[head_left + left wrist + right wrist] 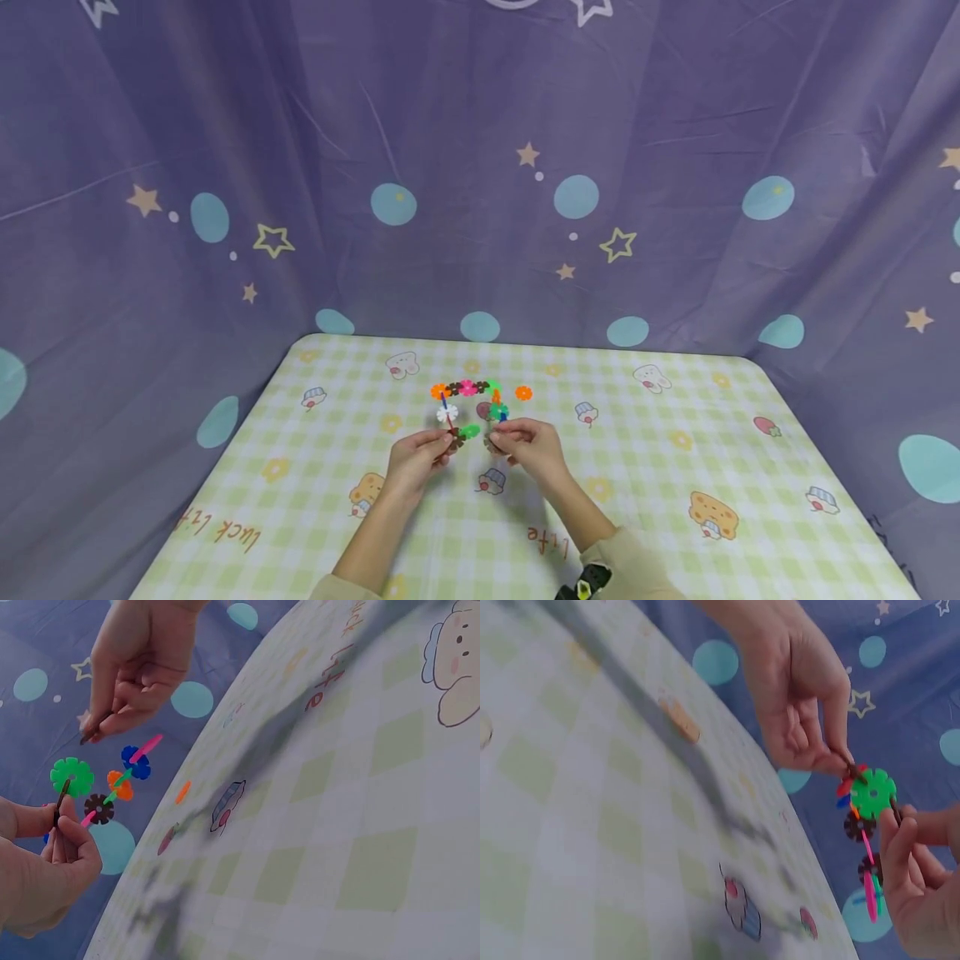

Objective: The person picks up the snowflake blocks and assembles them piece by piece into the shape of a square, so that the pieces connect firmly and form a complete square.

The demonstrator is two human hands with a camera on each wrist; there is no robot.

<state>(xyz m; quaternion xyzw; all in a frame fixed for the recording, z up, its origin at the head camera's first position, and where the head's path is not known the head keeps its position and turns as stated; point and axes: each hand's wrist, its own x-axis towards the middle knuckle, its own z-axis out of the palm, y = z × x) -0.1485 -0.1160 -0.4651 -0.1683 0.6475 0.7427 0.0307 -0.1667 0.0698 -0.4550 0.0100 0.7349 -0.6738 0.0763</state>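
Note:
A chain of colourful plastic snowflake discs (467, 387) curves between my two hands above the table. At its near left end my left hand (422, 457) pinches a brown disc (457, 442), from which a bright green disc (73, 777) sticks out toward the right. My right hand (531, 450) pinches another brown disc (93, 730) between thumb and fingers, close beside the green one. Blue, teal and orange pieces (496, 398) run up the right side; a white disc (447, 413) is on the left side. My fingers partly cover both brown discs.
One loose orange disc (523, 392) lies on the table just right of the chain. The tabletop has a green checked cloth (645, 450) with printed cakes and rabbits. A purple curtain (480, 167) hangs behind and along the sides.

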